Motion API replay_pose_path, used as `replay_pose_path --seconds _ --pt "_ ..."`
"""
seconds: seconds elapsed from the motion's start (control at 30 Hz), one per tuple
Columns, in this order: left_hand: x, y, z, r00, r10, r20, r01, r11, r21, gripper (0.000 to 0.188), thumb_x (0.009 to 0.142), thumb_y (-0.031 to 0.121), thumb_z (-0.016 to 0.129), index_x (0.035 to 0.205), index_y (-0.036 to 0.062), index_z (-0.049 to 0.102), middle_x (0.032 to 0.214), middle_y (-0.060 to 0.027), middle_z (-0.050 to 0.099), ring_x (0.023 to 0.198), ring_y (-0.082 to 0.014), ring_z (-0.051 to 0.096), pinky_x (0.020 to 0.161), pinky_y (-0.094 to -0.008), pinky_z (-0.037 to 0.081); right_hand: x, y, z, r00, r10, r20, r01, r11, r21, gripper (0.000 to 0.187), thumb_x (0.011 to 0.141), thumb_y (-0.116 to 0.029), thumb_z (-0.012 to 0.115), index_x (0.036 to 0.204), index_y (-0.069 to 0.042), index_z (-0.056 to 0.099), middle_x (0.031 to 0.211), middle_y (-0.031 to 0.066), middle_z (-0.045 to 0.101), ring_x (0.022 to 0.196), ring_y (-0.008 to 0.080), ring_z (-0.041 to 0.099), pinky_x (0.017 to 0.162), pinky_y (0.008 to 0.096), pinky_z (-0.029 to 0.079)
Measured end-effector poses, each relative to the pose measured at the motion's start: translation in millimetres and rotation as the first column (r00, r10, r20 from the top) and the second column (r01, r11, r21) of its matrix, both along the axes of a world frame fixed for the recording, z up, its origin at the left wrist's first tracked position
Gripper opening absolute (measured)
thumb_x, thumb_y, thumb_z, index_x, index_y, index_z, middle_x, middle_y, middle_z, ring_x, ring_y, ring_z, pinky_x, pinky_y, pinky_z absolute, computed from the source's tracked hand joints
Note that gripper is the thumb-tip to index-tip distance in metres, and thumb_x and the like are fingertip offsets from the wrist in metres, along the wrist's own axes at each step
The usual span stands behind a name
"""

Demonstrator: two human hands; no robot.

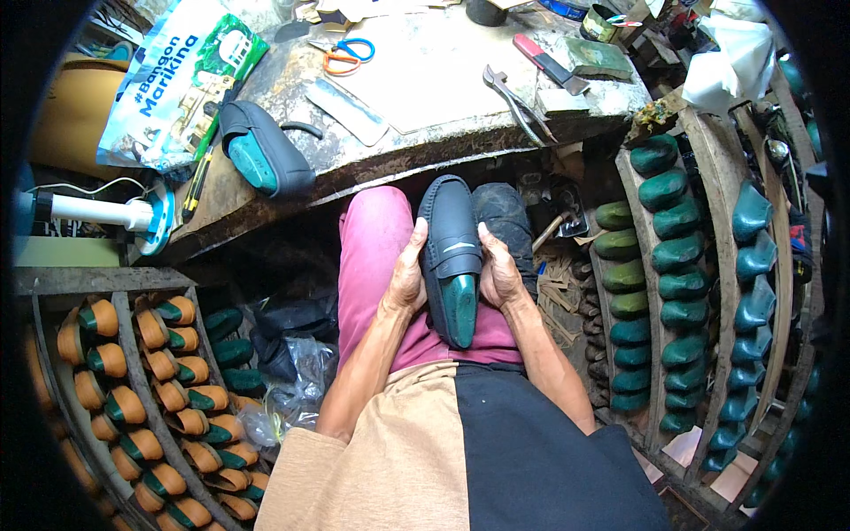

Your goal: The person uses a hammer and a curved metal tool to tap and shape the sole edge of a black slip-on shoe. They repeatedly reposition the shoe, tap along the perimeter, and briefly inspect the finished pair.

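A dark loafer (450, 212) with a strap across its top rests over my lap, toe pointing away from me. A green shoe last (461, 305) fills its opening. My left hand (408, 273) grips the loafer's left side, thumb up along the upper. On the other side my right hand (501, 272) presses against it the same way, its thumb near the strap. Both hands' fingers are partly hidden beneath the shoe. A second dark loafer (282, 181), also with a green last inside, lies at the bench's near left edge.
The worn workbench (416, 124) ahead carries scissors (348, 56), pincers (513, 102), a red-handled knife (549, 64) and a flat whitish strip (347, 111). Racks of tan shoes (146, 442) stand at left. Racks of green lasts (677, 283) stand at right. A white-and-blue spool stand (133, 215) is left of the bench.
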State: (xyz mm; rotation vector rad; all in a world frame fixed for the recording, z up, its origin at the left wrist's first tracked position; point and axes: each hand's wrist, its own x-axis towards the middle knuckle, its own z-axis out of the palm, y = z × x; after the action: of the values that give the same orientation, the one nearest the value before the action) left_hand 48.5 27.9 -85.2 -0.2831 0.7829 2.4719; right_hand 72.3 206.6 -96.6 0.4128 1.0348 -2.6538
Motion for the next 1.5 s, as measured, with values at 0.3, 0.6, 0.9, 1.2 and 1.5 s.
replay_pose_path --seconds 0.3,0.6,0.9,1.2,1.5 --pt "8 -22 45 0.949 0.204 -0.241 -0.221 0.974 -0.047 0.055 0.116 0.038 0.066 0.155 -0.0004 0.061 0.144 -0.0134 0.074 0.130 -0.0247 0.073 0.116 -0.0423 0.057 9 5 -5 0.971 0.237 -0.039 -0.241 0.959 -0.151 0.065 0.122 -0.051 0.052 0.156 0.004 0.062 0.148 0.0160 0.074 0.134 0.0248 0.071 0.121 0.0437 0.053" --pt "15 -38 98 0.862 0.211 -0.460 -0.410 0.824 -0.391 0.085 0.097 0.016 0.086 0.168 0.0028 0.041 0.154 -0.0121 0.058 0.141 -0.0221 0.058 0.124 -0.0393 0.044 7 -10 -18 0.982 0.187 -0.002 -0.187 0.980 -0.074 0.070 0.119 -0.057 0.053 0.159 -0.001 0.061 0.159 0.0154 0.069 0.147 0.0311 0.064 0.131 0.0506 0.045" --pt "57 -46 122 0.800 0.068 -0.596 -0.544 0.503 -0.672 0.092 0.090 0.048 0.097 0.153 0.0025 0.048 0.135 -0.0139 0.061 0.123 -0.0245 0.062 0.112 -0.0425 0.050 3 -20 -26 0.984 0.165 0.069 -0.175 0.968 0.182 0.055 0.118 -0.055 0.054 0.114 -0.007 0.079 0.103 0.0066 0.083 0.094 0.0210 0.080 0.096 0.0406 0.063" --pt "46 -46 142 0.832 0.007 -0.555 -0.308 0.838 -0.451 0.072 0.094 0.027 0.097 0.149 0.0035 0.058 0.132 -0.0154 0.077 0.123 -0.0244 0.074 0.110 -0.0409 0.059 -13 -16 -25 0.894 0.357 0.269 -0.409 0.897 0.167 0.066 0.118 -0.061 0.052 0.108 -0.005 0.084 0.101 0.0069 0.085 0.080 0.0202 0.077 0.085 0.0381 0.062" --pt "47 -6 146 0.643 -0.261 -0.720 -0.370 0.717 -0.591 0.057 0.084 0.008 0.102 0.133 0.0057 0.071 0.127 -0.0118 0.078 0.115 -0.0223 0.075 0.103 -0.0372 0.060 -7 -9 -22 0.940 0.305 -0.149 -0.182 0.823 0.537 0.043 0.122 -0.033 0.051 0.136 0.001 0.072 0.120 0.0123 0.081 0.109 0.0227 0.077 0.099 0.0355 0.062"
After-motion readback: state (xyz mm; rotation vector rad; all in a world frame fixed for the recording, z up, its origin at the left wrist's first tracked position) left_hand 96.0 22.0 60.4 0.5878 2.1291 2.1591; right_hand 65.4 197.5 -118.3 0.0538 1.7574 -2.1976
